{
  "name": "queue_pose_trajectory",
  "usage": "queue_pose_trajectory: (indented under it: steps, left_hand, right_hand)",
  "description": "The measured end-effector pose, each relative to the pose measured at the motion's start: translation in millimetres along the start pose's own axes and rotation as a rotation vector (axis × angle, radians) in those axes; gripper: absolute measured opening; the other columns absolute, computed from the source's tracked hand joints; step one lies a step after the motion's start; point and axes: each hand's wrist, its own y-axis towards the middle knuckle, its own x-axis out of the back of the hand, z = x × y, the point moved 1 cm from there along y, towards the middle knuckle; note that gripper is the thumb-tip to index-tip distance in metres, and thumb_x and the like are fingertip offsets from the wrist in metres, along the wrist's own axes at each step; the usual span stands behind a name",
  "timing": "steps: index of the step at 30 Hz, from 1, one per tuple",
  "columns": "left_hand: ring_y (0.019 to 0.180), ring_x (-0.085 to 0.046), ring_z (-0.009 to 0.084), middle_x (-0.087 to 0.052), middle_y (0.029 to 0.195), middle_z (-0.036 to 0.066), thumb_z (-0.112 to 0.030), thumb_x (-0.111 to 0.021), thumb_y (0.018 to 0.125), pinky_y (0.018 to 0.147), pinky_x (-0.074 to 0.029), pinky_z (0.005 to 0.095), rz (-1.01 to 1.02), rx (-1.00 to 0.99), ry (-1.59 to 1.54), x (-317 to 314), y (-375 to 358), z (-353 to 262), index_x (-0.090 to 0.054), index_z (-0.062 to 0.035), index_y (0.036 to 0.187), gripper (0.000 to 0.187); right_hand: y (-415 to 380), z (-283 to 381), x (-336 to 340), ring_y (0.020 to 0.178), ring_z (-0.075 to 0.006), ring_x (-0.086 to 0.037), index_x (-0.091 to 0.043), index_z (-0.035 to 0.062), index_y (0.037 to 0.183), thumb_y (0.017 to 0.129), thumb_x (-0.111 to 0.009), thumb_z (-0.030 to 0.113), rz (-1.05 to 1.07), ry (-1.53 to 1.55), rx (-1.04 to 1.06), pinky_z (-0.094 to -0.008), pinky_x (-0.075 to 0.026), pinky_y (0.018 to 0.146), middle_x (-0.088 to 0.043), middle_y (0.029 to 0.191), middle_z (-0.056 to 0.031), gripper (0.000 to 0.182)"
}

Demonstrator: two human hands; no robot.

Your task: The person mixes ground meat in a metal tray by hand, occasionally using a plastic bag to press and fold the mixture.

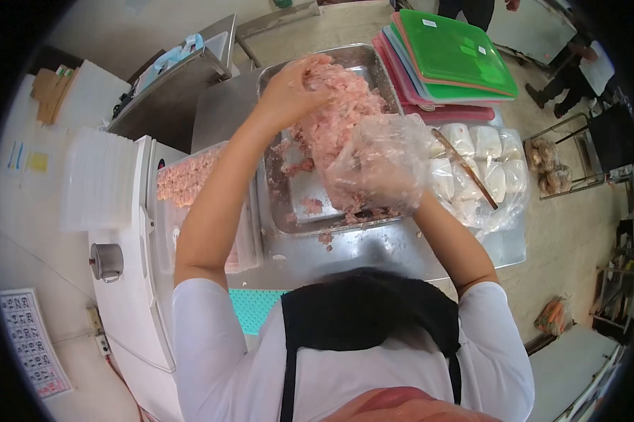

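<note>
A deep metal tray (273, 204) stands on the steel table, with a large heap of pale pink minced meat (341, 105) in it. My left hand (296, 91) is bare and curves around the upper left side of the heap, its fingertips pressed into the meat. Clear plastic (377, 158) covers my right hand (387, 176), which lies against the lower right side of the heap; its fingers are hidden by the plastic and the meat. Loose bits of meat stick to the tray's floor and near rim.
Stacked coloured lids (457, 56) stand at the back right. Bagged white packs (482, 169) with a brown stick (468, 172) on top lie right of the tray. A clear container (243, 246) with portioned meat (183, 176) is at left. Two people stand farther back.
</note>
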Motion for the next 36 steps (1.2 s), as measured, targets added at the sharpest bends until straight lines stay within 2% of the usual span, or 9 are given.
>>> queue_pose_trajectory:
  steps: [3,7,11,15,21,26,28,32,36]
  left_hand:
    - [0.108,-0.063,0.0211,-0.065,0.123,0.011,-0.020,-0.075,0.078,0.095,-0.049,0.0340,-0.044,-0.050,0.044,-12.7,7.8,-7.8,-0.058,-0.0094,0.133,0.059]
    - [0.112,-0.063,0.0241,-0.063,0.131,0.011,-0.021,-0.075,0.079,0.096,-0.049,0.0354,-0.077,-0.006,0.084,-17.6,12.2,-10.6,-0.056,-0.0117,0.139,0.063]
    - [0.114,-0.063,0.0260,-0.059,0.139,0.012,-0.023,-0.074,0.084,0.099,-0.048,0.0365,-0.191,-0.025,-0.073,-2.3,-8.3,5.1,-0.052,-0.0135,0.143,0.063]
    - [0.119,-0.060,0.0258,-0.057,0.139,0.014,-0.028,-0.074,0.088,0.101,-0.047,0.0367,-0.275,0.033,-0.155,0.0,-42.3,46.9,-0.051,-0.0117,0.142,0.061]
    - [0.120,-0.060,0.0236,-0.061,0.132,0.014,-0.035,-0.076,0.088,0.101,-0.048,0.0364,-0.088,0.454,-0.520,-49.6,-119.8,83.0,-0.048,-0.0073,0.142,0.067]
    - [0.103,-0.062,0.0155,-0.059,0.131,0.012,-0.030,-0.073,0.092,0.078,-0.053,0.0321,0.009,0.678,-0.743,-96.7,-138.9,73.2,-0.047,-0.0099,0.144,0.062]
    - [0.112,-0.060,0.0188,-0.057,0.136,0.015,-0.032,-0.074,0.091,0.088,-0.052,0.0347,0.055,0.728,-0.831,-90.0,-143.1,43.2,-0.044,-0.0087,0.147,0.067]
    - [0.131,-0.051,0.0267,-0.050,0.145,0.018,-0.034,-0.076,0.088,0.108,-0.041,0.0396,-0.094,0.349,-0.510,-127.7,-151.8,52.3,-0.040,-0.0069,0.150,0.076]
    - [0.138,-0.044,0.0338,-0.048,0.146,0.021,-0.025,-0.076,0.085,0.116,-0.032,0.0428,-0.202,0.159,-0.359,-127.2,-147.7,31.6,-0.040,-0.0051,0.149,0.076]
  right_hand:
    - [14.2,-46.1,-71.4,0.106,-0.0335,-0.063,-0.071,0.0033,0.105,0.082,-0.071,0.059,-0.244,0.255,-0.005,-0.0445,-0.046,0.095,-0.069,0.110,-0.0167,0.060]
    - [39.4,-37.9,-51.2,0.112,-0.0349,-0.061,-0.068,-0.0002,0.114,0.078,-0.074,0.062,-0.123,0.041,-0.425,-0.0438,-0.045,0.100,-0.066,0.118,-0.0209,0.072]
    - [46.3,-79.8,-69.2,0.108,-0.0355,-0.065,-0.066,-0.0006,0.121,0.081,-0.069,0.065,-0.604,-0.148,0.032,-0.0448,-0.046,0.101,-0.069,0.111,-0.0218,0.077]
    - [34.1,-33.7,-26.5,0.118,-0.0359,-0.059,-0.057,-0.0023,0.130,0.080,-0.071,0.060,-0.355,-0.111,-0.372,-0.0462,-0.044,0.104,-0.063,0.125,-0.0231,0.081]
    - [49.2,-79.5,-18.1,0.124,-0.0423,-0.055,-0.053,-0.0058,0.136,0.079,-0.070,0.065,-0.246,0.010,-0.438,-0.0475,-0.042,0.106,-0.061,0.128,-0.0277,0.092]
    - [43.0,-75.0,-27.7,0.120,-0.0367,-0.059,-0.046,-0.0106,0.139,0.084,-0.068,0.061,-0.215,-0.267,-0.469,-0.0442,-0.046,0.102,-0.061,0.127,-0.0276,0.093]
    - [41.0,-167.6,-54.3,0.116,-0.0344,-0.060,-0.056,-0.0058,0.131,0.088,-0.063,0.058,-0.245,-0.531,-0.125,-0.0435,-0.046,0.100,-0.064,0.121,-0.0243,0.077]
    - [36.8,-93.6,-34.8,0.104,-0.0232,-0.062,-0.058,-0.0047,0.130,0.089,-0.070,0.047,-0.208,0.592,-0.349,-0.0340,-0.051,0.090,-0.064,0.120,-0.0145,0.067]
    - [42.3,-83.8,-22.0,0.100,-0.0203,-0.061,-0.063,0.0041,0.127,0.093,-0.066,0.043,-0.193,0.693,-0.432,-0.0331,-0.051,0.087,-0.065,0.116,-0.0089,0.052]
